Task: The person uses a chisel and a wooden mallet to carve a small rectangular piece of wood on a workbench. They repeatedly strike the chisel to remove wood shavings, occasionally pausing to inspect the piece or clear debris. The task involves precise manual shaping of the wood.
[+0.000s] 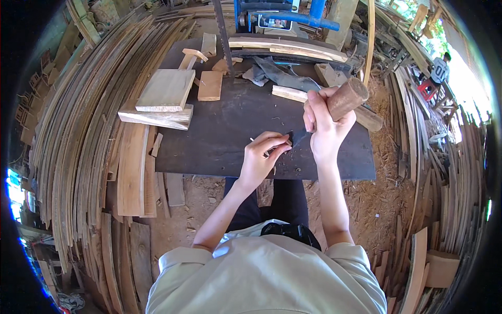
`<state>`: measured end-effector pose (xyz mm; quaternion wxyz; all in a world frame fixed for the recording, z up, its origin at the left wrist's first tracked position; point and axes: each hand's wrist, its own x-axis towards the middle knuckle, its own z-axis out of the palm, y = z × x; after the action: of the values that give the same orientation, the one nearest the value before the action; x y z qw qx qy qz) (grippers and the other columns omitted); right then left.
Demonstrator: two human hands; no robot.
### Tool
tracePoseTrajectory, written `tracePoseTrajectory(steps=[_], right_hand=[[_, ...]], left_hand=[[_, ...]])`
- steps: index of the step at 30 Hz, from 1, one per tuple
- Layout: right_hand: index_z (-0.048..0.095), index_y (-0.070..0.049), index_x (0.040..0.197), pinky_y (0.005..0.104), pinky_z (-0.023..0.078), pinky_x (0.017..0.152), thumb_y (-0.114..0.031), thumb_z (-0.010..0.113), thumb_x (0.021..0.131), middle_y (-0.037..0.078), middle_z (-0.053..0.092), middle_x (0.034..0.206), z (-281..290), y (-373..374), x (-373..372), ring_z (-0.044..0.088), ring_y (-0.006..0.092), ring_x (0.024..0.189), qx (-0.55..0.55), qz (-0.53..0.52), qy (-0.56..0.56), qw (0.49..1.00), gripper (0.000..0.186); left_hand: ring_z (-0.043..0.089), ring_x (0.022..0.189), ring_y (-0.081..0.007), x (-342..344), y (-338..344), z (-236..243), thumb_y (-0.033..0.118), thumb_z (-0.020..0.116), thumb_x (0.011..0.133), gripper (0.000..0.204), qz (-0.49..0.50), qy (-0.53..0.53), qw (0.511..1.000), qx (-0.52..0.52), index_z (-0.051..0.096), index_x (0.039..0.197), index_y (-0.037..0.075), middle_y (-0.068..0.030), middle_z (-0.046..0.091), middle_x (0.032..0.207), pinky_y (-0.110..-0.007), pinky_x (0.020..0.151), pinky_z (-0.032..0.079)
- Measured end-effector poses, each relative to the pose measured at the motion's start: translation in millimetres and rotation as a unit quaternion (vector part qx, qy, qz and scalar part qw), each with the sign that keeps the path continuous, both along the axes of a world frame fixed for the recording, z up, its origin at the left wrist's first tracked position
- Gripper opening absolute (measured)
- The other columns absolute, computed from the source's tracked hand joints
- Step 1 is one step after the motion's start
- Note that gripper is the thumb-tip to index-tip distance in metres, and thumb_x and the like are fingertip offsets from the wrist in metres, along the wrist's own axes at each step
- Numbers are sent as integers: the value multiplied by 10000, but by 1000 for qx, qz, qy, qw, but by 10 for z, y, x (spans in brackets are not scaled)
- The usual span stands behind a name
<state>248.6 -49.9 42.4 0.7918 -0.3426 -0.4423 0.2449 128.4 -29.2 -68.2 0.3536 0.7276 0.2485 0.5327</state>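
My right hand [330, 123] is closed around the thick round wooden handle [347, 98] of a chisel-like tool. Its dark flat blade [300, 136] points down and left, toward my other hand. Over the dark tabletop [235, 123], my left hand [264, 154] pinches something small and thin right by the blade's end. A pale stick-like end [252, 139] pokes out beside its knuckles; fingers hide most of this piece. Whether the blade touches it, I cannot tell. A few small shavings lie on the tabletop below.
Boards [166, 88] are stacked at the table's left, beside a small wooden block [210, 86]. Dark cloth [285, 73] and wood strips [290, 46] lie along the back, below a blue metal frame [308, 18]. Long planks [78, 136] line the left. A person [440, 69] sits far right.
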Motion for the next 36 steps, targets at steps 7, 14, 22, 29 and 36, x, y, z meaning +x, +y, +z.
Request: tracePoseTrajectory(steps=[7,14,22,29,36], right_hand=[[498,-28,837,231,323,377,21,633,865,24,491,657,17,-49,28,425,70,454,-11,-17,-30,999,146],[507,-36,834,236,373,490,-74,650,888,16,503,699,113,-148,28,484,95,540,-51,-21,-107,993,157],[574,-6,771,251,398,567,-45,686,834,41,558,769,228,29,145,527,94,647,42,204,-283,936,134],[556,-36,672,212,394,512,-278,772,804,-24,552,580,306,28,-154,510,40,559,-118,-24,-132,984,351],[543,5,1063,274,486,751,-203,720,843,76,595,956,183,-47,-53,578,118,850,21,20,-139,990,351]], left_hand=[[655,859,-258,-28,-43,53,9,664,828,203,5,47,997,55,638,1029,-5,-119,632,989,-331,735,523],[629,904,-254,-19,56,125,-13,604,864,229,-58,49,996,39,606,1093,-12,-139,600,1029,-326,763,507],[631,920,-260,-104,147,144,-28,562,883,235,-86,97,991,38,603,1113,0,-122,612,1061,-326,781,505],[502,1203,-265,-5,22,227,-14,515,905,417,-156,-5,986,-51,430,1314,-33,-187,508,1285,-349,1008,379],[445,1184,-241,349,1,553,186,375,1012,426,-122,-81,989,-25,271,1354,-46,-172,449,1261,-338,1008,344]])
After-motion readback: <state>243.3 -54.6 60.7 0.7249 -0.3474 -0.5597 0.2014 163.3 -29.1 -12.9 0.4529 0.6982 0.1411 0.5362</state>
